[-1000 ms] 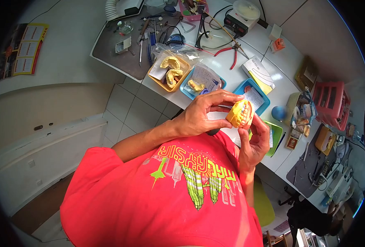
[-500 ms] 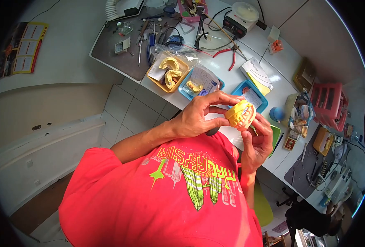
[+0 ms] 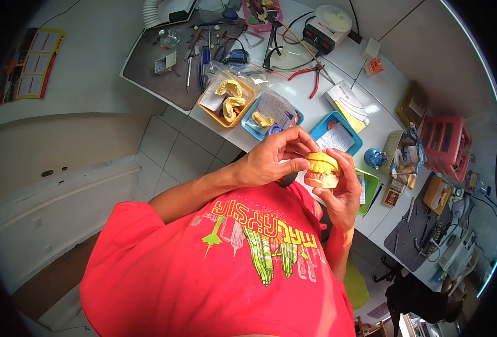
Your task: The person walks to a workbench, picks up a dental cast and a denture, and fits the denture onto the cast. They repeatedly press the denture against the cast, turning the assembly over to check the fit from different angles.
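A dental model [image 3: 322,170], with a yellow upper part and a pink lower part pressed together at the teeth, is held up in front of the red shirt. My left hand [image 3: 273,159] grips its yellow part from the left side, thumb and fingers at the edge. From the right side my right hand [image 3: 344,191] wraps round it, fingers over the top and thumb near the pink base. Beyond the hands, an orange tray [image 3: 208,103] holds yellow casts [image 3: 232,106], and a blue tray [image 3: 252,132] holds a smaller yellow piece [image 3: 263,119].
Another blue tray [image 3: 356,141] and a green tray [image 3: 373,197] lie beside the hands. Red-handled pliers [image 3: 315,84], a white box [image 3: 346,100] and a blue round object [image 3: 374,158] are further back. A pink drawer unit [image 3: 442,143] stands at the right.
The model has turned from tilted to nearly level, its yellow part now on top, and sits slightly lower. My right hand has shifted left and its fingers now reach over the model.
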Available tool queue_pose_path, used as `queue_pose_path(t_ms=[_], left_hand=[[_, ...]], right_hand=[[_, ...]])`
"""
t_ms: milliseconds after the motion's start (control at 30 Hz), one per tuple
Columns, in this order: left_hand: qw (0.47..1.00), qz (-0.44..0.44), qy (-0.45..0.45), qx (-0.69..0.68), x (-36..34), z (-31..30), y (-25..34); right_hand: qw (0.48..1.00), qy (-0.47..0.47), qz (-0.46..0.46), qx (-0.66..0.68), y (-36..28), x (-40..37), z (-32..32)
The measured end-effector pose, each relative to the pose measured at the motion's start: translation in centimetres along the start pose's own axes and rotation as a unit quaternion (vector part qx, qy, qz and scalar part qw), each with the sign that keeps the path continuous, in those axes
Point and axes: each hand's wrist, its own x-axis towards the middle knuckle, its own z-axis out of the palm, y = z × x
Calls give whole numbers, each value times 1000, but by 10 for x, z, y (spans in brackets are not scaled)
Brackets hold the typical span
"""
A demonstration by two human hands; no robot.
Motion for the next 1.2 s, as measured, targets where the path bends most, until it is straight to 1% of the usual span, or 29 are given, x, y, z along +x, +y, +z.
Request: queue_pose_path(t_ms=[67,133,167,233,267,300,367,400,467,500,567,600,633,700,733,767,800,833,867,900,967,1033,1133,1200], left_hand=[[1000,-1,13,-4,2,2,-6],[989,8,141,39,4,6,-12],[989,10,141,39,2,8,-10],[978,-144,126,-77,0,12,2],[974,-155,113,-117,-2,14,-2],[975,-154,113,-117,-2,14,0],[983,-123,100,-91,-3,12,5],[983,-122,101,-91,-3,12,5],[974,-156,108,-127,-2,15,4],[974,-154,107,-128,-1,17,3],[961,-175,86,-195,2,20,2],[959,-177,82,-206,4,22,3],[959,-175,80,-207,5,23,4],[968,-136,70,-198,7,22,6],[969,-133,69,-199,8,23,6],[970,-116,89,-194,9,25,6],[971,-99,108,-190,10,25,6],[971,-97,108,-191,11,25,8],[978,-87,121,-143,13,25,12],[983,-77,134,-96,14,24,15],[985,-63,141,-72,14,23,17],[991,-36,125,-26,15,20,16],[991,-34,126,-13,13,20,28],[994,-27,108,-5,10,20,32]], right_hand=[[1000,5,-5,-16,4,0,2],[997,77,14,23,7,-1,9],[997,76,13,22,10,-1,12],[988,128,-45,-78,14,1,17],[983,149,-47,-102,17,1,20],[983,148,-48,-102,18,0,22],[968,207,-79,-121,21,0,25],[968,213,-78,-105,25,-2,25],[963,228,-89,-108,26,-5,30],[958,245,-99,-112,26,-5,33],[955,256,-99,-113,25,-5,35],[953,267,-95,-112,25,-6,36],[952,266,-96,-115,25,-6,36],[951,264,-108,-122,24,-4,35],[954,253,-107,-125,24,-4,32],[953,251,-109,-126,22,-3,31],[966,235,-97,-43,17,-2,30],[972,216,-82,40,13,-3,29],[970,209,-56,111,9,-4,28],[970,208,-56,110,7,-4,26],[963,218,28,157,4,-4,20],[966,215,33,139,-2,-1,19],[970,213,39,108,-13,2,19],[964,183,45,185,-17,5,20]])
